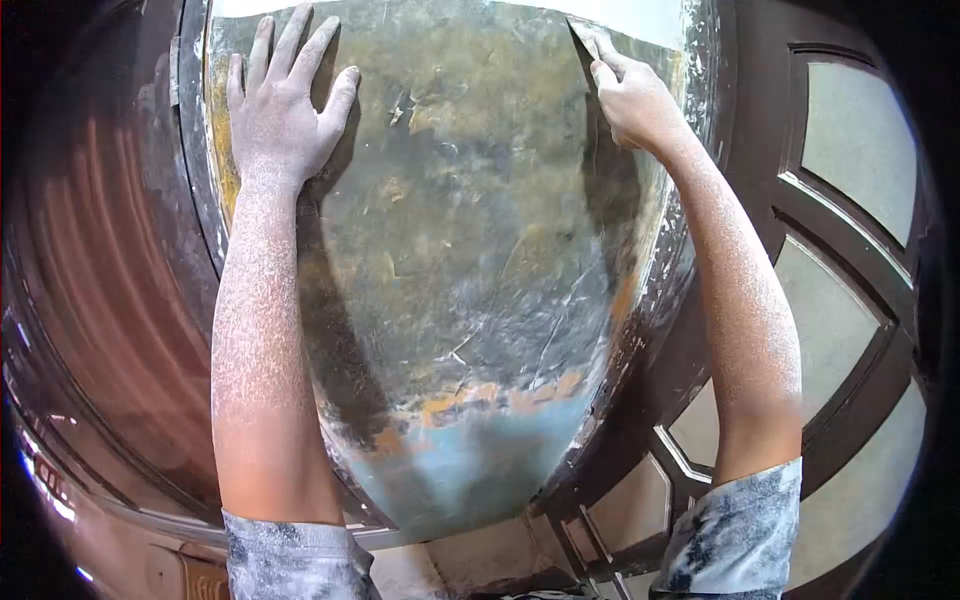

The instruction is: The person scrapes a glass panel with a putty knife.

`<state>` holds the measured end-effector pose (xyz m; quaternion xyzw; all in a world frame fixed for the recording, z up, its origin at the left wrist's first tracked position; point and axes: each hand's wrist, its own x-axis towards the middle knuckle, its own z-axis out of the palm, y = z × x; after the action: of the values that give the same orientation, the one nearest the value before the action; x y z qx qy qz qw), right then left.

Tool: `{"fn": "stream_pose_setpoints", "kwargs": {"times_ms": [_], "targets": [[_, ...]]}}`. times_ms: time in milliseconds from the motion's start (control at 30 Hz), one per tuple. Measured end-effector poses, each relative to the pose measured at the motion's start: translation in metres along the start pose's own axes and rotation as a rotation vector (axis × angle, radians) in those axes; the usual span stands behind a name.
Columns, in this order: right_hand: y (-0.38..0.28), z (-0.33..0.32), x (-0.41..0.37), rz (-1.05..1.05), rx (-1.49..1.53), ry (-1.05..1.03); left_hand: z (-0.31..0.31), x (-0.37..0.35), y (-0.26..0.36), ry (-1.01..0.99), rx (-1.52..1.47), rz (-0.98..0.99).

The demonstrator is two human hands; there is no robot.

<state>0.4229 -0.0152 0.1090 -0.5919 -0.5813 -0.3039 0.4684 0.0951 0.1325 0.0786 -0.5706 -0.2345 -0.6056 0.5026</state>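
Note:
My left hand (285, 115) lies flat with its fingers spread on the upper left of a worn, mottled brown-grey wall panel (450, 210). Pale dust coats this hand and forearm. At the upper right, my right hand (640, 100) is closed around what looks like a scraper (580, 40). Its thin dark blade is partly hidden by my fingers and meets the panel close to the white area (620, 25) along the top. Peeling, cracked patches mark the panel's surface, and orange and pale blue paint (490, 450) shows lower down.
On the right stands a dark-framed door or window (770, 150) with pale panes. A chipped frame edge (650, 290) runs down the panel's right side. To the left is a glossy reddish-brown surface (120, 250) beside a dark frame.

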Motion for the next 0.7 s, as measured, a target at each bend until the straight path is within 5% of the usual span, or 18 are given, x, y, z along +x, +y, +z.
{"fn": "stream_pose_setpoints", "kwargs": {"times_ms": [67,133,167,200,267,300,333,600,700], "targets": [[0.004,-0.003,0.005,0.032,0.037,-0.017,0.0,-0.001,0.002,0.028,-0.034,-0.012],[-0.007,-0.003,0.008,-0.161,-0.09,0.05,-0.002,0.0,0.003,0.002,-0.007,-0.021],[-0.01,-0.01,0.006,0.089,-0.097,-0.136,-0.003,0.0,0.003,0.014,-0.033,-0.021],[0.004,-0.006,0.011,0.089,-0.096,-0.138,-0.004,-0.001,0.003,0.013,-0.032,-0.021],[0.041,0.002,0.027,-0.58,-0.767,-0.072,-0.003,0.001,0.002,0.012,-0.004,-0.012],[0.03,0.001,0.028,-0.108,-0.137,-0.14,-0.001,0.001,0.002,0.02,0.008,-0.007],[0.005,-0.006,0.015,-0.05,-0.061,0.002,-0.002,0.001,0.001,0.027,0.008,0.011],[0.005,-0.007,0.02,-0.093,-0.108,-0.053,0.001,0.0,-0.001,0.039,0.014,0.033],[-0.009,-0.015,0.019,0.072,0.107,-0.146,0.002,-0.001,-0.003,0.058,-0.015,0.034]]}}
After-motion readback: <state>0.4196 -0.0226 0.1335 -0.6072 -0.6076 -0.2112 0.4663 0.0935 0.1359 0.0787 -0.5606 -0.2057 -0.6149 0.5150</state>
